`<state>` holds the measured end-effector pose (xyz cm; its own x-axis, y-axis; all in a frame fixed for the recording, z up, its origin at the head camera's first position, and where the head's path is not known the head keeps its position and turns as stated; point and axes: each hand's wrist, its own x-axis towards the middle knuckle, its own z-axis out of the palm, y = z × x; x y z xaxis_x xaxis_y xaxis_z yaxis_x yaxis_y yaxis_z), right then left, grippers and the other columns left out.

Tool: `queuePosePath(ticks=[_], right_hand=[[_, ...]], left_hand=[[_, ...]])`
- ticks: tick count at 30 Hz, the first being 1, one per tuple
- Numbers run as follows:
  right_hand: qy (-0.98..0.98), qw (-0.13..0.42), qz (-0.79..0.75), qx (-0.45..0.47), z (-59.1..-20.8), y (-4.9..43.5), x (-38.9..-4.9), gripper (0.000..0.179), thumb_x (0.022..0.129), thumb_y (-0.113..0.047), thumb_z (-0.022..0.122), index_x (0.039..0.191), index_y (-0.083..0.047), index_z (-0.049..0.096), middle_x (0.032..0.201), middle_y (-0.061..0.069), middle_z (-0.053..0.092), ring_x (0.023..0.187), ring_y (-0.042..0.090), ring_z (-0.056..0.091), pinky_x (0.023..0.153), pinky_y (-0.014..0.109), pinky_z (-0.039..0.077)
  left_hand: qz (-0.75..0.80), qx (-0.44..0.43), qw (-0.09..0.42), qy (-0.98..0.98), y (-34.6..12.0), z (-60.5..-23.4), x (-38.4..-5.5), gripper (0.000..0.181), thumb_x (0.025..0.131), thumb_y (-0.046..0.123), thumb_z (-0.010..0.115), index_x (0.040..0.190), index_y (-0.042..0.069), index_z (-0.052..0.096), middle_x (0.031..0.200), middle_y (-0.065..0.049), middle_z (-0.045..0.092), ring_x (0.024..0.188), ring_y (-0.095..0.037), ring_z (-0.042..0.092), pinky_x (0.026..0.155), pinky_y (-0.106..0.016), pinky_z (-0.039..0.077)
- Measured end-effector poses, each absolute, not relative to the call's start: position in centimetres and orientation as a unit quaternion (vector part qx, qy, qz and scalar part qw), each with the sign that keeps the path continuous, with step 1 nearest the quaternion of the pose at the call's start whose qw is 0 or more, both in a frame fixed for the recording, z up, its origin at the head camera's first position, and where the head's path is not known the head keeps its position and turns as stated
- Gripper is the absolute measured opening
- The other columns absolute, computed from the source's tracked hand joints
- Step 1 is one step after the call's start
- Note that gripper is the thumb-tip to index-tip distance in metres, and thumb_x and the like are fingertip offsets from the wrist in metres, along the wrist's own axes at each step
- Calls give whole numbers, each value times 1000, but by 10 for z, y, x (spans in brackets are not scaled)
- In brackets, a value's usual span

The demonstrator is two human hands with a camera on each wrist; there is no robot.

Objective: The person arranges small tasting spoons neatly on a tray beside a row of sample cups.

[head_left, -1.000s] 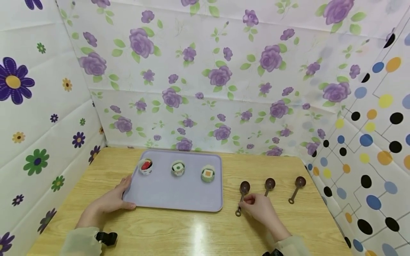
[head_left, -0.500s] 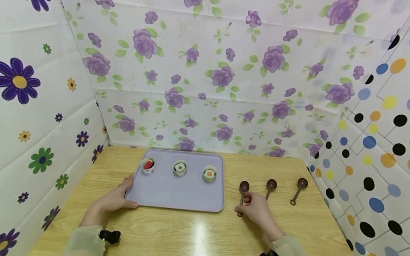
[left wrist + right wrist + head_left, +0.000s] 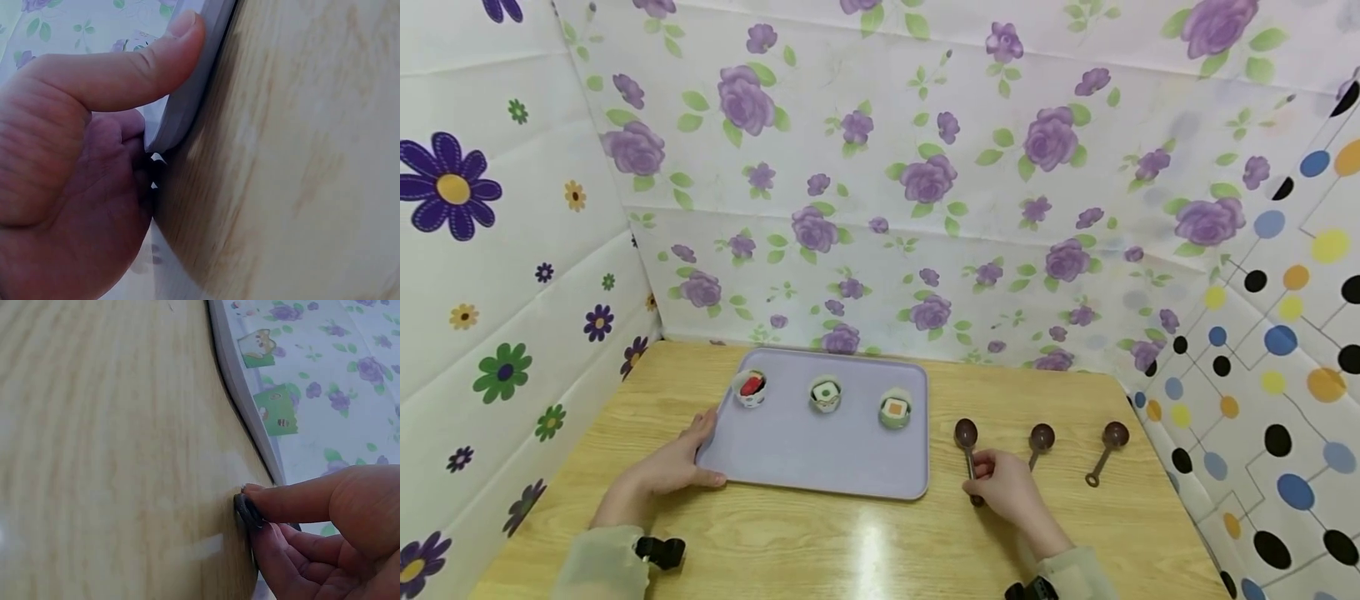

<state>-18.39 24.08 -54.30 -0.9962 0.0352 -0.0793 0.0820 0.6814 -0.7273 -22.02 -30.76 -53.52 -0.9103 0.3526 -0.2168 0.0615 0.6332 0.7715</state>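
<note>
My left hand (image 3: 666, 471) lies spread at the near left corner of a lilac tray (image 3: 805, 458). Its thumb (image 3: 144, 78) rests along the front rim, and the fingers reach along the left side. To the right of the tray, my right hand (image 3: 1009, 490) pinches the handle of a dark brown measuring spoon (image 3: 966, 433) between thumb and fingers. The spoon's round bowl points toward the back wall; its handle end (image 3: 249, 512) shows at the fingertips in the right wrist view. Part of the handle is hidden by the fingers.
On the tray stand three small cups: a white one (image 3: 750, 402) with red food, a pale one (image 3: 827, 406) and a green one (image 3: 894, 422) with white pieces. Two more brown spoons (image 3: 1042, 437), (image 3: 1116, 434) lie to the right on the wooden table (image 3: 790, 542). Patterned cloth walls surround it.
The spoon in my right hand has turned: its bowl swung left and its handle end right. The right hand's fingers have shifted on the handle. My left hand stays at the tray corner.
</note>
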Motion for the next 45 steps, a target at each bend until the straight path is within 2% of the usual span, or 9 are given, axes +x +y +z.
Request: queuePosePath(ticks=[27,38,45], right_hand=[[917,51,-395,25,-543,244,-188,37,82,-8,91,112,1,73,89,2,67,78,16,61,66,32,52],[908,45,-415,33,-545,250,-188,39,81,-5,92,115,2,74,90,3,68,79,17,63,64,31,53],[901,43,-430,34,-548,253,-191,45,82,-7,92,122,3,73,92,3,69,82,17,63,66,32,53]], left_hand=[[410,117,173,888,-308,-535,-220,130,83,24,93,167,-8,-1,171,-36,-10,156,-57,-15,120,-75,-8],[395,113,177,895,-304,-530,-222,129,83,27,92,167,-7,0,171,-35,-8,157,-56,-12,122,-74,-5],[376,105,178,903,-307,-531,-223,132,82,32,94,168,-6,0,170,-38,-7,157,-56,-8,122,-74,-1]])
